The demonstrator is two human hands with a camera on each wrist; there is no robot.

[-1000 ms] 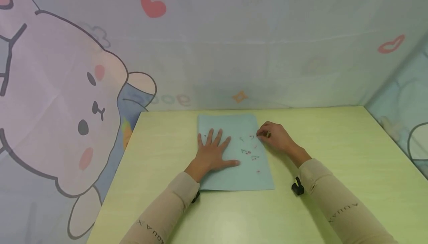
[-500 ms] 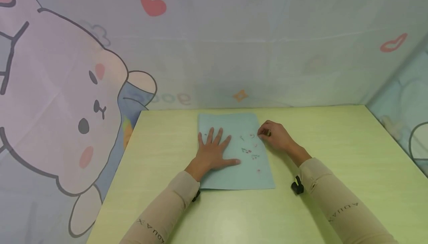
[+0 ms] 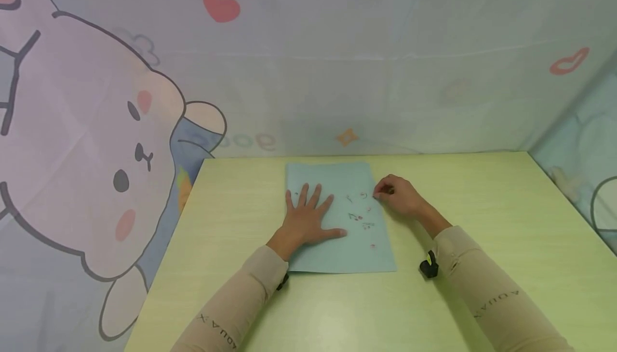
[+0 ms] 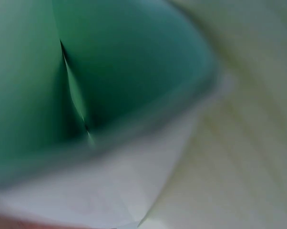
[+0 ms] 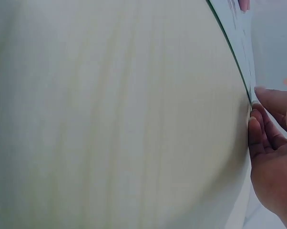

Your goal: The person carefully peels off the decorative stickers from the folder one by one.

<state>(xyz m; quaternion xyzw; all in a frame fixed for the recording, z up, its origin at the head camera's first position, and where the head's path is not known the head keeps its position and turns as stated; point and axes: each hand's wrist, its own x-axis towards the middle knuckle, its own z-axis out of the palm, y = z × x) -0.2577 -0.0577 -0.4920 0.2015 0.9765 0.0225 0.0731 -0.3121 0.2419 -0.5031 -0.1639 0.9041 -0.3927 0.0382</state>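
left hand (image 3: 306, 224): splayed flat on blue sheet (image 3: 344, 255) | right hand (image 3: 401, 194): curled at its edge, can't tell if gripping

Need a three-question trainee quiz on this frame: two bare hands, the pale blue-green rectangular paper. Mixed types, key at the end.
1. Multiple choice. Facing as the person does, at which edge of the pale blue-green rectangular paper is the right hand?
A) near
B) right
C) far

2. True or false: the left hand lies palm down on the paper, fingers spread.

3. Fill in: the paper, with its small pink-and-dark drawings, rests on a pale yellow-green ____.

Key: 1 B; 2 true; 3 tabletop.
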